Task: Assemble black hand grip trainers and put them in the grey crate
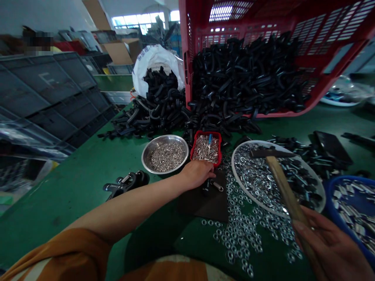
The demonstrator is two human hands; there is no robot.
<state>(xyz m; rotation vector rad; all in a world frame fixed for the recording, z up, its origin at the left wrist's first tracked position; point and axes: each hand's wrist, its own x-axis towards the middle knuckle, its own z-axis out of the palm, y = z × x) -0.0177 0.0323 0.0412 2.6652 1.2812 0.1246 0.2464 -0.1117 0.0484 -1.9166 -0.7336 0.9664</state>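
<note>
Your left hand reaches over a dark pad, its fingers drawn together at a small black part; whether they grip it, you cannot tell from this view. A coil spring lies just beside that part. Your right hand is closed around the wooden handle of a hammer, whose head is above a white dish of metal pieces. Loose washers spread between pad and dish. Beyond your left hand, note the red tray and steel bowl; behind them on the green bench, a tilted red crate of black parts.
</note>
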